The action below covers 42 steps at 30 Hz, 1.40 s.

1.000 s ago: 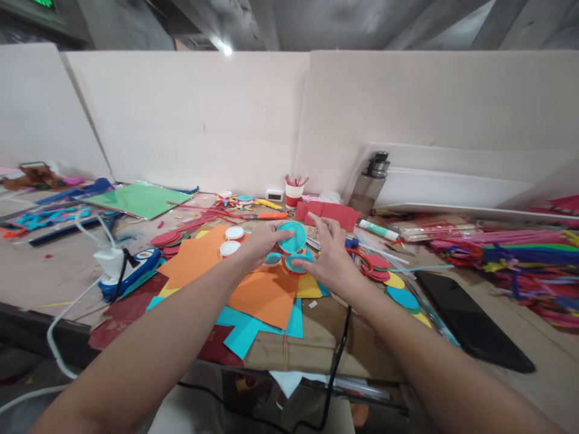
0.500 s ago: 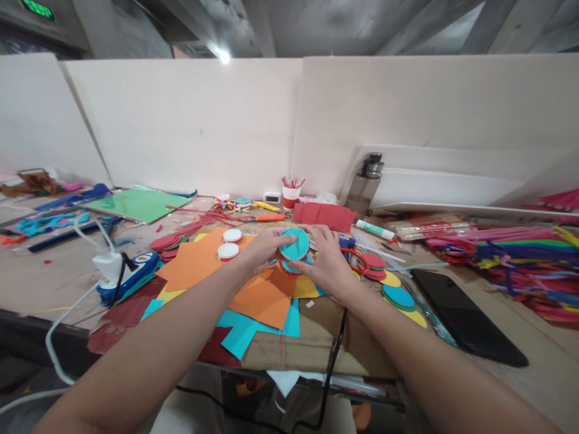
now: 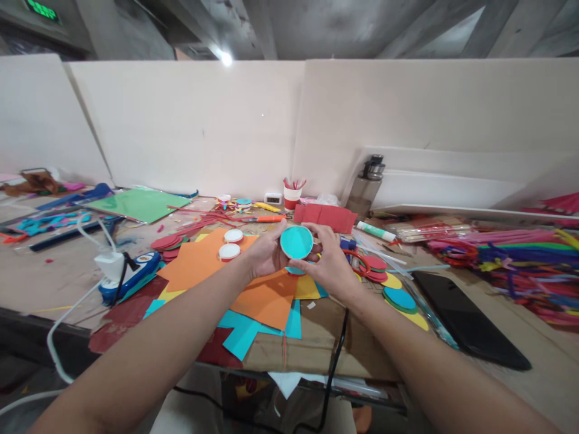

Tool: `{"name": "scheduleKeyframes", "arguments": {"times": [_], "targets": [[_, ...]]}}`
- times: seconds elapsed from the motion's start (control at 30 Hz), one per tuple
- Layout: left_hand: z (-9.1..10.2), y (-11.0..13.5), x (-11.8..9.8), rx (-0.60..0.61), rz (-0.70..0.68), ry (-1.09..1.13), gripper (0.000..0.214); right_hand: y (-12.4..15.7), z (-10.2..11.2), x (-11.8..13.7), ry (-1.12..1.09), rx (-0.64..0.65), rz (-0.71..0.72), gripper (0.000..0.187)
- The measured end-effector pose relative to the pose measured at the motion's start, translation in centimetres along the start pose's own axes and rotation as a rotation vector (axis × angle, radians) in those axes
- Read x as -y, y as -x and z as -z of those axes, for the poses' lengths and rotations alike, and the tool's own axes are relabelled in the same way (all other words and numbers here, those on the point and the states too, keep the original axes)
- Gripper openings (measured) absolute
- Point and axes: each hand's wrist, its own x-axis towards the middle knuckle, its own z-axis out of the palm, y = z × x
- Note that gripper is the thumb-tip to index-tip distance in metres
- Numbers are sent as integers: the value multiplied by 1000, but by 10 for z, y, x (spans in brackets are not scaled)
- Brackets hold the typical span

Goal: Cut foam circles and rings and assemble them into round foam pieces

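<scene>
A teal paper disc (image 3: 296, 242) is held upright between both my hands, a little above the desk. My left hand (image 3: 266, 253) cups its left edge with curled fingers. My right hand (image 3: 328, 262) pinches its right edge with thumb and fingers. Beneath the hands lie an orange sheet (image 3: 266, 298) and other teal discs (image 3: 295, 270), mostly hidden. Two white round lids (image 3: 230, 251) sit on orange paper just left of my left hand.
Red, teal and yellow paper circles (image 3: 384, 280) lie to the right, beside a black tablet (image 3: 465, 319). Coloured pipe cleaners (image 3: 520, 256) pile at far right. A power strip with plug (image 3: 129, 271) sits left. A bottle (image 3: 366, 187), cup (image 3: 291, 196) and glue stick (image 3: 377, 231) stand behind.
Both hands closed on the teal disc and lifted it off the pile, tilting its face toward the camera. My right hand came in from spread beside it to gripping its edge.
</scene>
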Motion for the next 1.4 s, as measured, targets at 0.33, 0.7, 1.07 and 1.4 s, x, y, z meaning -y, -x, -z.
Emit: {"name": "scheduleKeyframes", "arguments": {"times": [0.33,0.7,1.07,1.4], "targets": [[0,-1,3,-20,-40,-15,64,-1,3,1,68,5,31,61],[7,-3,-3,-119,-119,-3,68,0,6,-1,37,-34,-20,57],[31,-5,-17,-250,-286,120,72,6,-1,-17,404,206,-151,65],[32,-6,-15,-226,-249,110,69,14,-14,-20,523,432,-76,68]]}}
